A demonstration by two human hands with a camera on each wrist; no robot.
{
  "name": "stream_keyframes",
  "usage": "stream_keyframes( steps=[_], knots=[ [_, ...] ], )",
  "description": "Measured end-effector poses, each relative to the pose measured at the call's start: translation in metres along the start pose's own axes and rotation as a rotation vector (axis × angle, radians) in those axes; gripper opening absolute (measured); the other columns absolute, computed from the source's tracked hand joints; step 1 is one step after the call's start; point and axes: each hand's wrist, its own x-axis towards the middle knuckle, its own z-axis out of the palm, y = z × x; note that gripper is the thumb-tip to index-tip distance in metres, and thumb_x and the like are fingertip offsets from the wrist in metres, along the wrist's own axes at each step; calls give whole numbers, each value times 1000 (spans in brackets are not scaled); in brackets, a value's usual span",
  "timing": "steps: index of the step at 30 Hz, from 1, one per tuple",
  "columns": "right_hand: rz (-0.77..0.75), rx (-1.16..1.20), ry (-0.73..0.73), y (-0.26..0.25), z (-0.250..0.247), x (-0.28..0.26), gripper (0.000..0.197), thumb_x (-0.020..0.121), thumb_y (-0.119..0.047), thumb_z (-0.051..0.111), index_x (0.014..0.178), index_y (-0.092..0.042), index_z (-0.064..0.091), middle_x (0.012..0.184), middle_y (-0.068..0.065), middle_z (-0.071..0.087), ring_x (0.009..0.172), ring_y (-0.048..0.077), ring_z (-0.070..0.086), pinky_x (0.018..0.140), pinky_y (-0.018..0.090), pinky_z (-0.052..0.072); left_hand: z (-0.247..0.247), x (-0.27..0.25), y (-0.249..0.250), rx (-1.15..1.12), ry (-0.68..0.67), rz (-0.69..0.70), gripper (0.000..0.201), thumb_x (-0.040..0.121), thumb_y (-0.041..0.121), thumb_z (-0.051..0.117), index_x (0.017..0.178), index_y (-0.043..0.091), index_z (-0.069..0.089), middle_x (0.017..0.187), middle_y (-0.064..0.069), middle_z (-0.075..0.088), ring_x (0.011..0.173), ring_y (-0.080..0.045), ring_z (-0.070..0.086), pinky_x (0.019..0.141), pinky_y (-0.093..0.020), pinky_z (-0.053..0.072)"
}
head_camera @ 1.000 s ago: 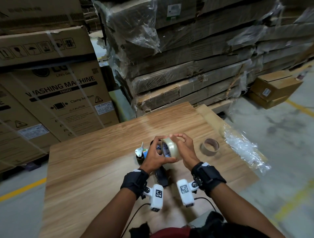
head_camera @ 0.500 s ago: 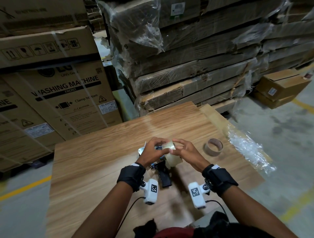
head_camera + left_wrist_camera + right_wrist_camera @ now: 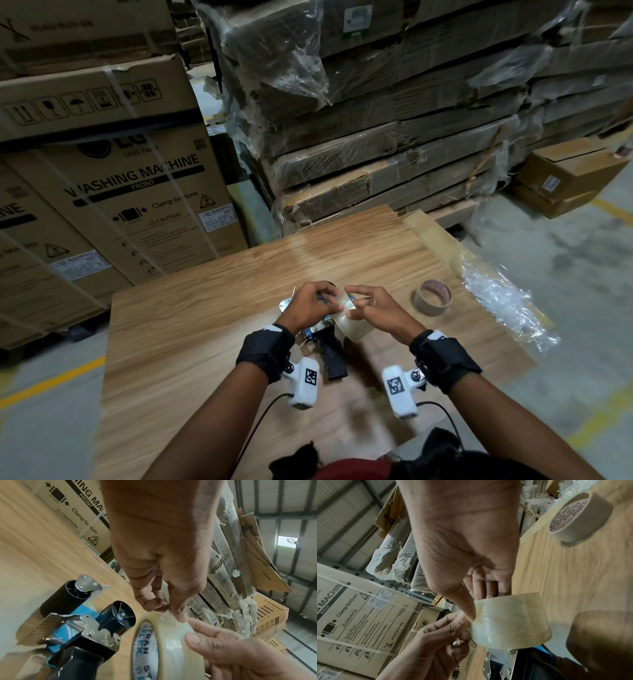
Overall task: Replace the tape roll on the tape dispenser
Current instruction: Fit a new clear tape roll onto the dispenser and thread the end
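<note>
A roll of clear tape (image 3: 353, 327) hangs just above the table, over the tape dispenser (image 3: 327, 354). My right hand (image 3: 356, 303) grips the roll (image 3: 510, 620), thumb on its outer face and fingers behind it. My left hand (image 3: 169, 610) pinches at the roll's (image 3: 164, 642) outer layer near the rim, thumb against fingertip. The dispenser (image 3: 82, 632) lies on the wood with its black handle towards me. Its black hub (image 3: 118, 616) is bare and its black roller (image 3: 63, 599) sits further out.
A used cardboard tape core (image 3: 433, 296) stands on the wooden table (image 3: 191, 342) to the right of my hands. Crumpled clear plastic (image 3: 503, 301) lies at the table's right edge. Stacked cartons and wrapped pallets stand behind the table.
The roll has come down from in front of my hands to just above the dispenser and turned onto its side. My left fingers have shifted to pinching its outer layer.
</note>
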Motion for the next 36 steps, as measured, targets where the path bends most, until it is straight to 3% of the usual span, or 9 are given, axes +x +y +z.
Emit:
stream_keyframes(
  steps=[5, 11, 15, 18, 20, 21, 23, 28, 36],
  knots=[
    [-18, -49, -32, -9, -3, -1, 56, 87, 0, 74, 139, -14, 58, 51, -22, 60, 73, -8, 57, 93, 19, 42, -5, -2, 1, -60, -14, 29, 11, 86, 9, 75, 79, 16, 73, 68, 1, 66, 56, -2, 56, 58, -18, 47],
    [-28, -121, -93, -17, -8, 7, 58, 83, -2, 75, 138, -17, 63, 92, -8, 77, 92, -2, 65, 89, 14, 46, -3, -4, -2, -71, 34, 51, 5, 91, 3, 64, 89, 3, 68, 73, -2, 63, 56, -15, 57, 54, -26, 50],
    [-34, -163, -165, -19, -15, 6, 54, 89, 3, 70, 140, -15, 60, 65, -23, 64, 71, -12, 58, 79, 8, 42, -7, -7, -4, -186, -26, 16, 10, 97, -1, 58, 89, 3, 63, 66, -4, 57, 50, -6, 52, 51, -19, 45],
    [-50, -143, -204, -16, -17, 6, 56, 90, 1, 71, 142, -16, 59, 82, -2, 38, 78, 10, 46, 75, 5, 41, -11, -11, -5, -306, -37, -3, 15, 98, -1, 56, 87, 6, 62, 65, 1, 57, 54, -6, 51, 55, -18, 46],
    [-50, -115, -222, -16, -16, 5, 58, 84, -6, 75, 138, -22, 63, 88, 31, 70, 83, 16, 50, 85, 15, 44, -12, -10, -6, -311, -49, -2, 15, 98, -1, 56, 87, 7, 61, 70, -1, 59, 57, -10, 53, 58, -19, 49],
    [-51, -98, -216, -16, -16, 5, 57, 83, -6, 76, 135, -23, 64, 84, 11, 70, 84, 13, 54, 87, 20, 44, -12, -10, -6, -300, -47, 7, 15, 98, -2, 55, 88, 7, 60, 72, -2, 59, 59, -12, 54, 60, -21, 50],
    [-56, -97, -193, -18, -16, 6, 57, 83, 1, 76, 133, -24, 64, 78, 0, 75, 77, 3, 60, 82, 19, 45, -11, -8, -4, -274, -24, 34, 17, 98, -4, 54, 87, 7, 59, 73, -3, 60, 61, -14, 55, 62, -24, 50],
    [-43, -109, -191, -21, -18, 8, 62, 81, 7, 78, 139, -9, 62, 108, 7, 80, 94, 10, 71, 90, 26, 54, -9, -7, 1, -250, 3, 28, 16, 97, -7, 54, 86, 4, 59, 65, 2, 63, 54, -9, 56, 57, -21, 51],
    [-61, -106, -235, -27, -20, 9, 60, 80, -4, 84, 136, -16, 66, 121, 8, 76, 114, 13, 68, 98, 26, 51, -22, -8, 2, -360, -58, 2, 16, 99, 1, 56, 85, 8, 62, 71, -8, 61, 55, -8, 52, 54, -19, 44]
  ],
)
